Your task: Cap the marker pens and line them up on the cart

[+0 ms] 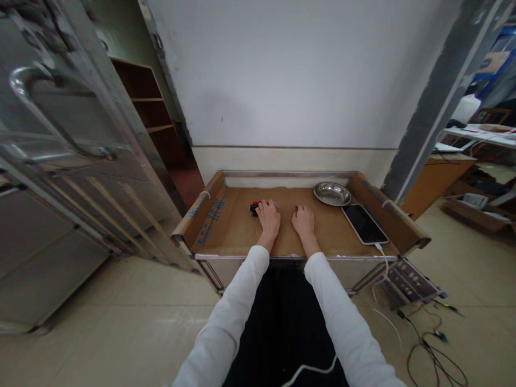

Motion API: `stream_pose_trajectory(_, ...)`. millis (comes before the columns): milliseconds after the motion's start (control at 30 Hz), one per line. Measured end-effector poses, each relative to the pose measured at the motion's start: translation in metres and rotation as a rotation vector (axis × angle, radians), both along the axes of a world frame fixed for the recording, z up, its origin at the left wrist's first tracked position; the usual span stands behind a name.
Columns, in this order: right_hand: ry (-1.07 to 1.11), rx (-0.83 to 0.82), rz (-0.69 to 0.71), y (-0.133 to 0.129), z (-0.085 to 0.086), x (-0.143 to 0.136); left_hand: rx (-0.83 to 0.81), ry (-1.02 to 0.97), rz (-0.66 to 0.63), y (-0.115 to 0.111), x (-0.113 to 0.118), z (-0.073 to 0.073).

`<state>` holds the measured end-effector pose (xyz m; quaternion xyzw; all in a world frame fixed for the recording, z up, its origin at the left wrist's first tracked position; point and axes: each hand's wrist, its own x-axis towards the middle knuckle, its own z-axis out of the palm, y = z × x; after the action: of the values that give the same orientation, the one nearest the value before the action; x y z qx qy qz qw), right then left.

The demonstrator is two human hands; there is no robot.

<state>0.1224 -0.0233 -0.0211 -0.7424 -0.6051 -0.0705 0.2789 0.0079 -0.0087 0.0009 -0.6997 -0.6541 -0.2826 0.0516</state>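
Observation:
My left hand point(269, 218) rests palm down on the cardboard sheet point(237, 231) that lines the cart top. Its fingers are slightly spread. Just left of its fingertips lies a small cluster of black and red items point(254, 208), partly hidden by the hand and too small to name. My right hand point(303, 220) lies on the cardboard a short way to the right, fingers loosely bent, nothing visible in it. Farther right are a shallow round metal bowl point(332, 194) and a phone point(365, 223) with a white cable plugged in.
Cardboard sides point(391, 217) rise at both ends of the cart, with blue handwriting on the left one. A wall point(290, 80) stands behind. To the left is a metal door with a handle point(60, 118). A device point(411, 285) and loose cables point(435, 349) lie at lower right.

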Motion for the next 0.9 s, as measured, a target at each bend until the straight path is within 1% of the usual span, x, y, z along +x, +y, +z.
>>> stream_pose_trajectory(67,0.006,0.001,-0.001,-0.0011,0.0015,-0.0005,0.005,0.006,-0.001,0.0011,0.0012,-0.0010)
stream_pose_trajectory(167,0.018,-0.001,0.002,-0.0027,0.0040,-0.0010,0.011,0.017,-0.038,0.0028,0.0029,-0.0019)
stream_pose_trajectory(267,0.038,0.005,0.029,-0.0030,0.0066,-0.0008,0.008,-0.011,-0.115,0.0046,0.0034,-0.0013)
stream_pose_trajectory(333,0.047,0.016,0.082,-0.0022,0.0076,-0.0003,0.004,-0.046,-0.216,0.0055,0.0033,-0.0001)
stream_pose_trajectory(400,0.046,0.019,0.163,-0.0011,0.0076,0.0002,-0.003,-0.088,-0.295,0.0058,0.0034,0.0014)
stream_pose_trajectory(500,0.034,0.011,0.267,0.0002,0.0060,0.0005,-0.023,-0.157,-0.356,0.0052,0.0046,0.0031)
stream_pose_trajectory(600,0.014,0.005,0.307,0.0003,0.0043,0.0001,-0.019,-0.183,-0.442,0.0046,0.0061,0.0034)
stream_pose_trajectory(667,-0.008,-0.004,0.311,-0.0004,0.0041,-0.0005,0.000,-0.182,-0.446,0.0049,0.0064,0.0030)
stream_pose_trajectory(800,-0.034,-0.039,0.287,-0.0023,0.0060,-0.0019,0.038,-0.182,-0.353,0.0075,0.0039,0.0022)
stream_pose_trajectory(900,-0.016,-0.061,0.249,-0.0031,0.0083,-0.0024,0.051,-0.208,-0.326,0.0096,0.0015,0.0014)
